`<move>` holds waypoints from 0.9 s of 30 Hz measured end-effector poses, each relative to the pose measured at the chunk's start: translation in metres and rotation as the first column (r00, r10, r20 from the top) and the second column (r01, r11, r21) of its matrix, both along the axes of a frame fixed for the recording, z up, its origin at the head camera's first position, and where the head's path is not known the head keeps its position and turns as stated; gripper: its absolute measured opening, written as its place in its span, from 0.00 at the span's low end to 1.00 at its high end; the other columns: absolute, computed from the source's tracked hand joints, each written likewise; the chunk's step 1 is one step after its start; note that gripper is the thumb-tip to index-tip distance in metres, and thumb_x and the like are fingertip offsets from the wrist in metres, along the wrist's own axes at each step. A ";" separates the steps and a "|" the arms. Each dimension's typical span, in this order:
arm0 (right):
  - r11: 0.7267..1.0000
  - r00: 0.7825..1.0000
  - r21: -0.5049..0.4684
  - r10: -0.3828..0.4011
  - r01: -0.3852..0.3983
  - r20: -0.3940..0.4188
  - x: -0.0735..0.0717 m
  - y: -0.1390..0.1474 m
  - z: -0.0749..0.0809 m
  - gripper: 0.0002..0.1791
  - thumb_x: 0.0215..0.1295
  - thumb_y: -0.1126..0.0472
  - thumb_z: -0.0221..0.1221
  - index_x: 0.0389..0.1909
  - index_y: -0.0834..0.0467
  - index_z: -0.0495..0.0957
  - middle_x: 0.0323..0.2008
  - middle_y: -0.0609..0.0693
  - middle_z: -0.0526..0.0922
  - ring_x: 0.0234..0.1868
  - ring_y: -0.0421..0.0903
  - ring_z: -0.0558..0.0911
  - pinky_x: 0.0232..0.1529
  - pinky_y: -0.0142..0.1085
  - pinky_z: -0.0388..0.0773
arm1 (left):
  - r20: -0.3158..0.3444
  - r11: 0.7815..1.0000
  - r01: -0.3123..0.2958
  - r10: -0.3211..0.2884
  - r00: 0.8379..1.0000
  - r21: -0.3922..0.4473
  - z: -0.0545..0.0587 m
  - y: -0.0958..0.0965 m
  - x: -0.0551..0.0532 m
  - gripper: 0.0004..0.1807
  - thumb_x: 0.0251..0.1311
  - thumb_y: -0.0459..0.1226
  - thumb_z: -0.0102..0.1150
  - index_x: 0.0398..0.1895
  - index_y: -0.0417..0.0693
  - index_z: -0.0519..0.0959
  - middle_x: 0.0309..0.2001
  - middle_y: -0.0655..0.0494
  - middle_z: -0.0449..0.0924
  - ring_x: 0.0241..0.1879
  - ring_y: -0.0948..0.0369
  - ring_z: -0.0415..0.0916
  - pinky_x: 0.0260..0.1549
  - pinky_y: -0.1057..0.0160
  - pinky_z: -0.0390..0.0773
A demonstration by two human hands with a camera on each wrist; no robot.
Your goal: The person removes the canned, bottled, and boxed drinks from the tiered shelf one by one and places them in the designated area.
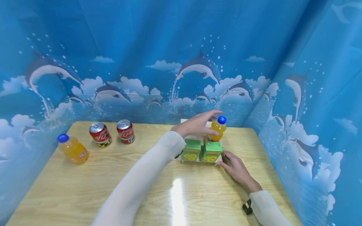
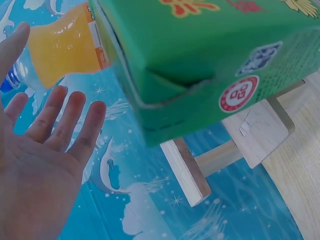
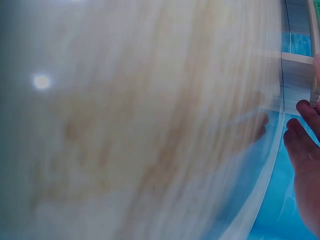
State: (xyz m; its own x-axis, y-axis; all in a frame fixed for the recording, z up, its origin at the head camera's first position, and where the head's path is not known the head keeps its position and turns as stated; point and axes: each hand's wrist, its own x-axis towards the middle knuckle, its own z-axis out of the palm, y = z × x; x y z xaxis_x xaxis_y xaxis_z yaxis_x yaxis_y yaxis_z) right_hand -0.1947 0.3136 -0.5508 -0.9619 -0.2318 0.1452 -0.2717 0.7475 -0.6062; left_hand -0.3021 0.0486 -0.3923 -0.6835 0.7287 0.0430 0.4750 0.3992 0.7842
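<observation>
My left hand [image 1: 199, 124] reaches over a small wooden rack [image 1: 185, 120], its fingers spread around the upper part of a bottle of orange drink [image 1: 217, 128] with a blue cap. In the left wrist view, a gap shows between the fingers [image 2: 75, 115] and that bottle [image 2: 65, 45]. Two green drink cartons [image 1: 191, 150] [image 1: 211, 151] stand side by side at the rack's front, before the bottle. With thumb and fingers, my right hand [image 1: 236, 168] holds the rack's right front corner; only part of this hand [image 3: 305, 160] shows in the right wrist view.
On the table's left side stand two red soda cans [image 1: 101, 135] [image 1: 125, 131] and another orange drink bottle [image 1: 73, 149] with a blue cap. A blue dolphin-print curtain [image 1: 135, 62] borders the back and sides of the wooden table [image 1: 85, 191].
</observation>
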 end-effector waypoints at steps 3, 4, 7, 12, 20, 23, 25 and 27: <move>1.000 1.000 -0.003 0.003 -0.003 -0.002 0.000 0.000 0.000 0.32 0.73 0.54 0.72 0.72 0.63 0.78 0.69 0.64 0.82 0.71 0.67 0.80 0.71 0.65 0.77 | 0.016 1.000 0.005 -0.005 1.000 -0.004 -0.001 0.003 0.000 0.48 0.73 0.46 0.72 0.89 0.69 0.54 0.81 0.53 0.67 0.80 0.53 0.67 0.76 0.39 0.73; 1.000 1.000 -0.004 0.003 -0.003 -0.002 0.000 0.000 0.000 0.32 0.73 0.53 0.72 0.72 0.63 0.78 0.69 0.64 0.82 0.71 0.67 0.80 0.71 0.65 0.77 | 0.027 1.000 0.005 -0.005 1.000 -0.005 -0.001 0.003 0.001 0.48 0.73 0.46 0.71 0.88 0.70 0.54 0.81 0.53 0.67 0.80 0.53 0.66 0.74 0.39 0.77; 1.000 1.000 -0.009 0.006 -0.007 -0.006 0.000 0.001 0.000 0.32 0.72 0.54 0.72 0.72 0.63 0.78 0.69 0.64 0.82 0.71 0.67 0.80 0.71 0.65 0.77 | 0.099 1.000 0.001 -0.002 0.995 0.013 -0.001 0.005 0.002 0.47 0.73 0.44 0.71 0.88 0.74 0.54 0.81 0.53 0.65 0.79 0.49 0.67 0.57 0.40 0.89; 1.000 1.000 -0.003 0.010 -0.010 -0.018 0.000 0.001 -0.001 0.32 0.72 0.56 0.73 0.72 0.64 0.78 0.69 0.65 0.83 0.71 0.68 0.80 0.71 0.64 0.77 | 0.204 0.999 -0.002 -0.007 0.979 0.045 -0.002 0.009 0.004 0.48 0.73 0.41 0.71 0.87 0.75 0.54 0.81 0.49 0.63 0.66 0.42 0.78 0.34 0.41 0.93; 1.000 1.000 0.000 0.007 -0.007 -0.027 -0.001 0.000 0.000 0.32 0.71 0.56 0.73 0.71 0.64 0.78 0.68 0.64 0.83 0.70 0.67 0.81 0.71 0.64 0.78 | 0.191 1.000 -0.005 0.004 0.982 0.001 -0.004 0.014 0.005 0.46 0.74 0.43 0.69 0.87 0.73 0.54 0.76 0.48 0.68 0.60 0.49 0.78 0.32 0.45 0.93; 1.000 1.000 0.003 0.008 -0.008 -0.028 -0.001 0.000 0.000 0.32 0.70 0.57 0.73 0.71 0.64 0.78 0.68 0.64 0.83 0.70 0.68 0.81 0.71 0.64 0.78 | 0.192 1.000 -0.011 0.012 0.981 -0.008 -0.004 0.015 0.005 0.46 0.74 0.43 0.69 0.87 0.72 0.54 0.76 0.48 0.69 0.61 0.48 0.78 0.32 0.46 0.93; 1.000 1.000 0.003 0.007 -0.007 -0.023 -0.001 0.000 0.000 0.32 0.71 0.57 0.73 0.71 0.64 0.78 0.68 0.65 0.83 0.70 0.68 0.81 0.71 0.64 0.78 | 0.192 1.000 -0.015 0.016 0.981 -0.010 -0.005 0.015 0.005 0.46 0.74 0.42 0.69 0.87 0.71 0.53 0.77 0.48 0.69 0.62 0.47 0.79 0.31 0.46 0.93; 1.000 1.000 0.002 0.006 -0.006 -0.019 -0.001 0.000 -0.001 0.32 0.71 0.57 0.73 0.71 0.64 0.78 0.68 0.65 0.83 0.70 0.68 0.81 0.71 0.64 0.78 | 0.192 1.000 -0.020 0.022 0.981 -0.012 -0.005 0.015 0.005 0.47 0.74 0.42 0.69 0.88 0.72 0.52 0.78 0.48 0.68 0.62 0.47 0.79 0.31 0.47 0.93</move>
State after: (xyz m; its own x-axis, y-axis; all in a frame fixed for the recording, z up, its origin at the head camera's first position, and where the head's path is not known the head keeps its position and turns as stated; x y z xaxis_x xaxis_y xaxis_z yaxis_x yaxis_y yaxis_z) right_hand -0.1955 0.3139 -0.5516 -0.9575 -0.2379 0.1632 -0.2877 0.7472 -0.5991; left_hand -0.2971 0.0637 -0.3977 -0.6933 0.7141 -0.0974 0.3079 0.4156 0.8559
